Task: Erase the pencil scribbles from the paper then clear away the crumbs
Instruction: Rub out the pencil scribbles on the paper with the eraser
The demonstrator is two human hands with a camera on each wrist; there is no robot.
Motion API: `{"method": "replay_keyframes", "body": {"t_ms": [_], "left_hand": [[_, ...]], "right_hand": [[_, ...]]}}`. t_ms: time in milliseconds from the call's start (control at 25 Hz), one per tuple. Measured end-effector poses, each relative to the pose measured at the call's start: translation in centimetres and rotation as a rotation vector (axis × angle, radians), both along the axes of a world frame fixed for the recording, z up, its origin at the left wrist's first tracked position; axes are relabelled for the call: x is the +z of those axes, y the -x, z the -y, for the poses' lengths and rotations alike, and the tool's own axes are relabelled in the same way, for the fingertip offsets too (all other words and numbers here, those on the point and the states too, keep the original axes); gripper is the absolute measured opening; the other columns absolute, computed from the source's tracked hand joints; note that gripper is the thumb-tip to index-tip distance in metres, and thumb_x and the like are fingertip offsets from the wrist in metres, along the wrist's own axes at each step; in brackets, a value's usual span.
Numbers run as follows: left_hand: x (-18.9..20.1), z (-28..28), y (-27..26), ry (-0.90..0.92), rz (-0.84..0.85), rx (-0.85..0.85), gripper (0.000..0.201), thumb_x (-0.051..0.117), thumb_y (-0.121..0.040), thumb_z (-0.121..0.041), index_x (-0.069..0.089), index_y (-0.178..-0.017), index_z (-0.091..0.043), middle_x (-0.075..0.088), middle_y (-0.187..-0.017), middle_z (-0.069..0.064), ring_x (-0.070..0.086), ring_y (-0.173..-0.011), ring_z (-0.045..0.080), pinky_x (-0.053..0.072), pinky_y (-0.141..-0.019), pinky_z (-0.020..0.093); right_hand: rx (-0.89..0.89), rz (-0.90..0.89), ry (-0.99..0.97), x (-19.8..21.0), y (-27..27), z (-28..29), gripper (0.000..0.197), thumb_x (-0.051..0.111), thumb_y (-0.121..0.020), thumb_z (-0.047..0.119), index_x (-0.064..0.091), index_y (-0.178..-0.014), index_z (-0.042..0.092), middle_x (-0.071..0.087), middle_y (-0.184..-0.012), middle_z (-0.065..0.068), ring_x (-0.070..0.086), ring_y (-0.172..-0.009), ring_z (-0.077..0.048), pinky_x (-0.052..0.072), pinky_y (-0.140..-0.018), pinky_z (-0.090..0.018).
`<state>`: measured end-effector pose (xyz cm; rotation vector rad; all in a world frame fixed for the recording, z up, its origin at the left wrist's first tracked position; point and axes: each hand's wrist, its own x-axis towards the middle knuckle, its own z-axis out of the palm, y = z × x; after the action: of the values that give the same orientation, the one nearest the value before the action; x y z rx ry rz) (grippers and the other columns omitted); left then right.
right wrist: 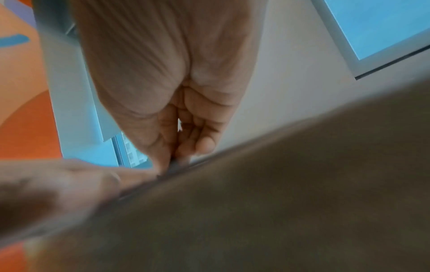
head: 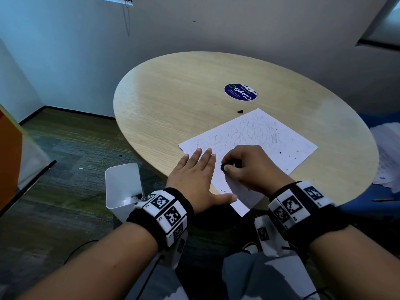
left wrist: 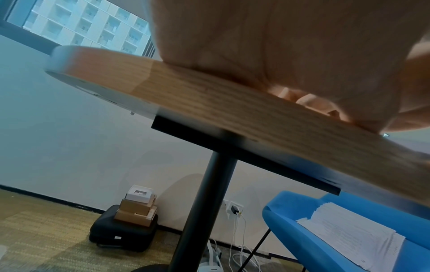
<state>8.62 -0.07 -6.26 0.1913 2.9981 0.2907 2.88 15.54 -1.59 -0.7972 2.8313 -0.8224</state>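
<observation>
A white sheet of paper (head: 270,144) covered in pencil scribbles lies on the round wooden table (head: 184,100), its near corner hanging over the edge. My left hand (head: 199,176) lies flat on the paper's left part, fingers straight, pressing it down. My right hand (head: 244,165) pinches a small dark eraser (head: 223,167) against the paper, just right of the left hand. In the right wrist view the right hand (right wrist: 172,162) pinches the eraser (right wrist: 173,166) at the paper's surface. Dark crumbs (head: 287,155) dot the paper's right side.
A small dark lump (head: 239,111) sits on the table beyond the paper, near a round blue sticker (head: 240,92). A white bin (head: 123,189) with dark bits inside stands on the floor left of me. A blue chair (left wrist: 337,239) holds stacked papers.
</observation>
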Motion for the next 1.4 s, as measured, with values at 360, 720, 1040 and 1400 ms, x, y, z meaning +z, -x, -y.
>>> {"method": "replay_keyframes", "body": {"t_ms": [360,720,1040,1400], "left_hand": [[0.1,0.0,0.0,-0.006,0.002,0.003,0.114,0.032,-0.076,-0.089,-0.005,-0.158,-0.02,-0.015,-0.165,-0.007,-0.019,-0.15,0.011,-0.008,-0.123,0.039],[0.0,0.0,-0.1,-0.005,-0.007,0.003,0.114,0.032,-0.076,-0.089,-0.005,-0.158,-0.02,-0.015,-0.165,-0.007,-0.019,-0.15,0.011,-0.008,-0.123,0.039],[0.1,0.1,-0.1,-0.001,-0.009,0.001,0.114,0.032,-0.076,-0.088,-0.005,-0.158,-0.02,-0.015,-0.165,-0.007,-0.019,-0.15,0.011,-0.008,-0.123,0.038],[0.0,0.0,0.0,0.0,-0.017,-0.001,0.113,0.033,-0.076,-0.088,-0.004,-0.158,-0.02,-0.014,-0.165,-0.007,-0.018,-0.15,0.011,-0.008,-0.123,0.038]], "right_hand": [[0.007,0.033,-0.025,0.3,0.1,-0.8,0.013,0.066,-0.081,0.01,0.076,-0.081,0.019,0.071,-0.08,0.008,0.062,-0.077,-0.002,0.046,-0.072,-0.021],[0.055,0.134,-0.013,0.6,-0.2,-1.2,0.014,0.066,-0.079,0.009,0.076,-0.079,0.019,0.073,-0.078,0.007,0.065,-0.076,-0.002,0.049,-0.073,-0.022],[0.131,0.224,-0.042,1.1,-0.9,-1.3,0.013,0.069,-0.078,0.009,0.076,-0.079,0.02,0.073,-0.077,0.01,0.067,-0.078,-0.001,0.052,-0.075,-0.022],[0.113,0.263,-0.027,1.3,-1.4,-1.2,0.013,0.068,-0.076,0.008,0.075,-0.077,0.019,0.073,-0.072,0.007,0.068,-0.072,-0.003,0.054,-0.075,-0.025]]}}
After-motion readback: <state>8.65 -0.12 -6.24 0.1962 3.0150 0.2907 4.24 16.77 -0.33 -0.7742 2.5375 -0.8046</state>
